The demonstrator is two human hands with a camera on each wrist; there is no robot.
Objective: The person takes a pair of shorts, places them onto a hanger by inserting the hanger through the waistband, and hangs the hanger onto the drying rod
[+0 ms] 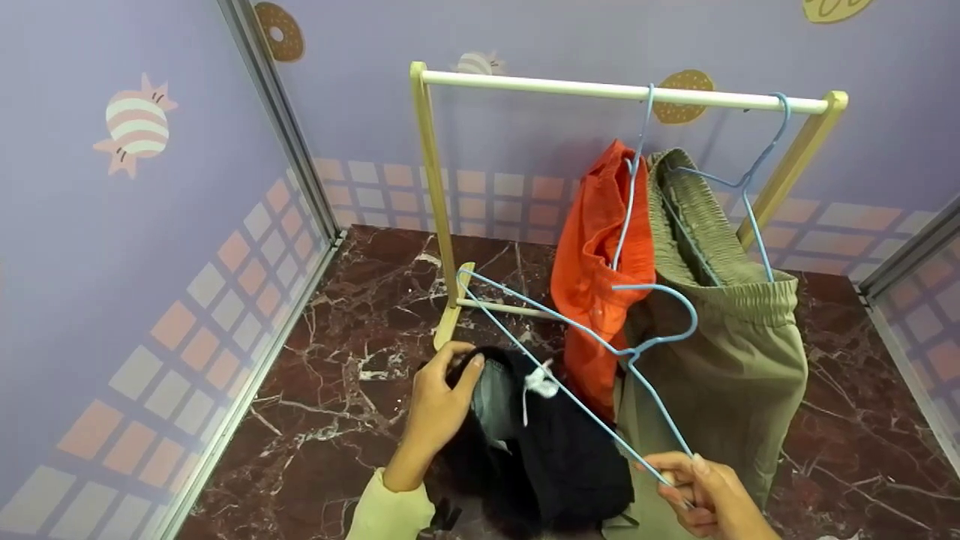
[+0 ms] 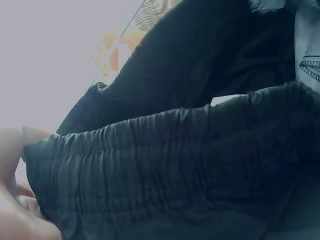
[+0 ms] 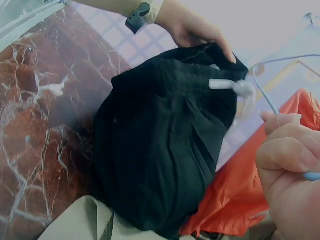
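Observation:
My left hand (image 1: 442, 394) grips the elastic waistband of a pair of black pants (image 1: 570, 457), which hang with the waist opening upward. A white drawstring (image 1: 541, 381) is tied at their front. In the left wrist view the gathered waistband (image 2: 150, 155) fills the frame, with thumb and fingers at its left end. My right hand (image 1: 705, 487) pinches one corner of a light blue wire hanger (image 1: 555, 311). The hanger slants up to the left, its far corner above the left hand and its hook beside the orange garment. In the head view its lower bar crosses in front of the black pants.
A clothes rack (image 1: 540, 85) with a white rail and wooden posts stands against the patterned wall. Orange pants (image 1: 592, 225) and olive pants (image 1: 727, 360) hang from it on blue hangers, right of center. Beneath lies a dark red marble-patterned floor (image 1: 330, 405).

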